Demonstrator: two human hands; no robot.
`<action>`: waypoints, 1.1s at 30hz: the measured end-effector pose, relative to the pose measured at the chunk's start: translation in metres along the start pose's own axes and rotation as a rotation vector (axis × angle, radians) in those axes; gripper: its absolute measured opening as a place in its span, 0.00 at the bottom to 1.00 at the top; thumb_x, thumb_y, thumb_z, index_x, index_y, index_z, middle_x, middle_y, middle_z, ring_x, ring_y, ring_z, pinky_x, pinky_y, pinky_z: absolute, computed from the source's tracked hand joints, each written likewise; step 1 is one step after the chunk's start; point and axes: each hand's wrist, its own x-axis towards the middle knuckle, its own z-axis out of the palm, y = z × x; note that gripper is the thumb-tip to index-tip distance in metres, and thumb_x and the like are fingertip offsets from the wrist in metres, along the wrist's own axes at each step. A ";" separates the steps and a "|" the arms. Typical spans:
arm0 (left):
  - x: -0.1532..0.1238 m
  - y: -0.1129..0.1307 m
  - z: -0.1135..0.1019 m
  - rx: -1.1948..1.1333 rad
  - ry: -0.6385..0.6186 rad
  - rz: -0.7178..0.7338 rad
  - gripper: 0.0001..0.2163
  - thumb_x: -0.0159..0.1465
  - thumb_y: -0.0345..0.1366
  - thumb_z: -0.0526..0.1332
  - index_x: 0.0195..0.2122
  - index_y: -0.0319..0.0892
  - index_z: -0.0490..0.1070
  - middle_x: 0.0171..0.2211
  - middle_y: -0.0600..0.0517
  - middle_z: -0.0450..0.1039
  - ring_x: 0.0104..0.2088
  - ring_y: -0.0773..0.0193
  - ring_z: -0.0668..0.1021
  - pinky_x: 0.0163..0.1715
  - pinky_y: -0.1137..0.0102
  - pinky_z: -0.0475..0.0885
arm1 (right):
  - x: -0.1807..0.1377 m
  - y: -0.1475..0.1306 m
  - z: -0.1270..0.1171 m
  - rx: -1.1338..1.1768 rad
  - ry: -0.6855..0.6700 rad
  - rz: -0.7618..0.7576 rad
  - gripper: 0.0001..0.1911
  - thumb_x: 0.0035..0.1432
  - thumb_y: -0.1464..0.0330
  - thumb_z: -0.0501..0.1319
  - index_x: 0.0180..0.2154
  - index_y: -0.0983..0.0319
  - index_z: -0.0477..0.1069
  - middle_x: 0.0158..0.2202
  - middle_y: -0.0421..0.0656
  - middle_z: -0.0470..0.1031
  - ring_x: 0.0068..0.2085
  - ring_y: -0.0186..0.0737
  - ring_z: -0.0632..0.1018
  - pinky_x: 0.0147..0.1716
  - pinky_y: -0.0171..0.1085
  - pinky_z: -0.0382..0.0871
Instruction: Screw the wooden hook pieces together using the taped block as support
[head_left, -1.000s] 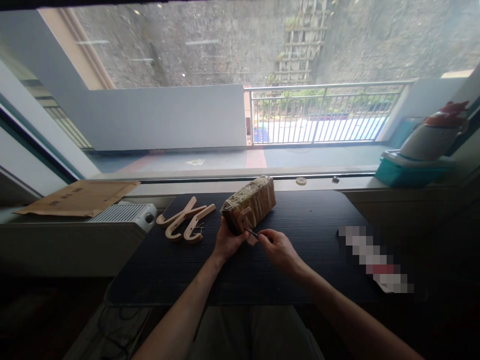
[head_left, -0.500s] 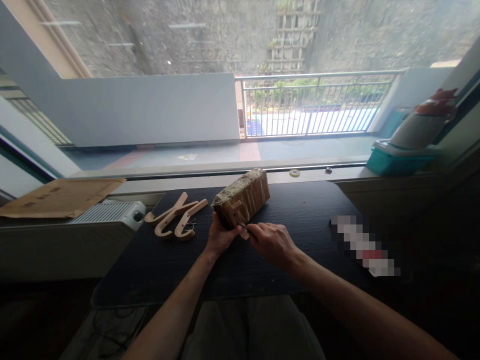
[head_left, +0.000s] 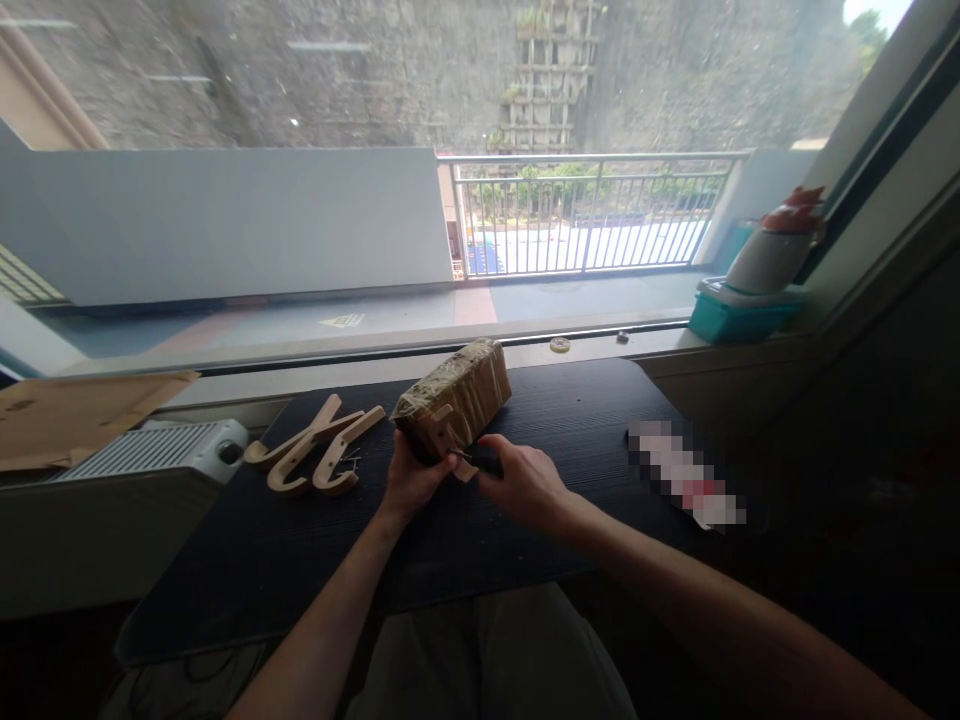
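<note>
A taped brown cardboard box (head_left: 480,395) rests tilted on the dark table, one end towards me. Against its near side lies a pale wooden hook (head_left: 444,428). My left hand (head_left: 412,478) is closed round the box's near left corner, its thumb tip pressed by the hook. From the right, my right hand (head_left: 529,480) grips the dark handle of a screwdriver (head_left: 489,460), whose thin shaft points left at the hook beside my left thumb. Whether the tip sits in a screw is too small to tell. Several more wooden hooks (head_left: 319,445) lie to the left, with loose screws (head_left: 349,464) beside them.
The dark table (head_left: 262,560) stands against the window sill. On the sill are a tape roll (head_left: 560,345), a small dark object (head_left: 622,337) and a teal box (head_left: 742,312). A radiator (head_left: 161,450) and brown cardboard (head_left: 82,410) are at left; a blurred-out item (head_left: 686,475) lies right.
The whole view has shifted, so the table and hands appear further left. More of the screwdriver's dark handle shows at my right hand. Both hands keep their hold.
</note>
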 end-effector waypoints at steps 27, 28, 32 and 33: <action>-0.006 0.003 -0.002 0.036 -0.023 -0.029 0.28 0.43 0.37 0.70 0.44 0.44 0.61 0.36 0.54 0.73 0.37 0.58 0.78 0.37 0.64 0.73 | 0.000 -0.012 -0.009 -0.322 -0.037 -0.196 0.12 0.59 0.71 0.53 0.45 0.61 0.68 0.33 0.44 0.76 0.33 0.42 0.76 0.28 0.35 0.61; -0.006 0.004 -0.002 0.047 -0.024 -0.028 0.27 0.43 0.37 0.70 0.44 0.44 0.60 0.36 0.54 0.72 0.37 0.58 0.77 0.36 0.64 0.73 | -0.001 -0.013 -0.010 -0.409 -0.041 -0.278 0.11 0.59 0.75 0.52 0.42 0.61 0.68 0.33 0.45 0.75 0.32 0.41 0.75 0.28 0.35 0.60; -0.006 0.002 -0.002 0.031 -0.012 -0.033 0.27 0.44 0.36 0.70 0.44 0.43 0.61 0.34 0.55 0.72 0.35 0.59 0.77 0.35 0.65 0.73 | 0.001 -0.011 -0.004 -0.588 -0.030 -0.486 0.13 0.59 0.80 0.48 0.40 0.63 0.68 0.31 0.46 0.73 0.31 0.40 0.73 0.26 0.35 0.60; -0.005 0.001 -0.002 0.017 -0.010 -0.038 0.27 0.43 0.36 0.70 0.43 0.43 0.61 0.33 0.55 0.72 0.35 0.59 0.78 0.35 0.64 0.73 | 0.002 -0.009 -0.001 -0.591 -0.026 -0.503 0.13 0.59 0.80 0.48 0.40 0.64 0.68 0.31 0.46 0.73 0.30 0.40 0.73 0.26 0.35 0.60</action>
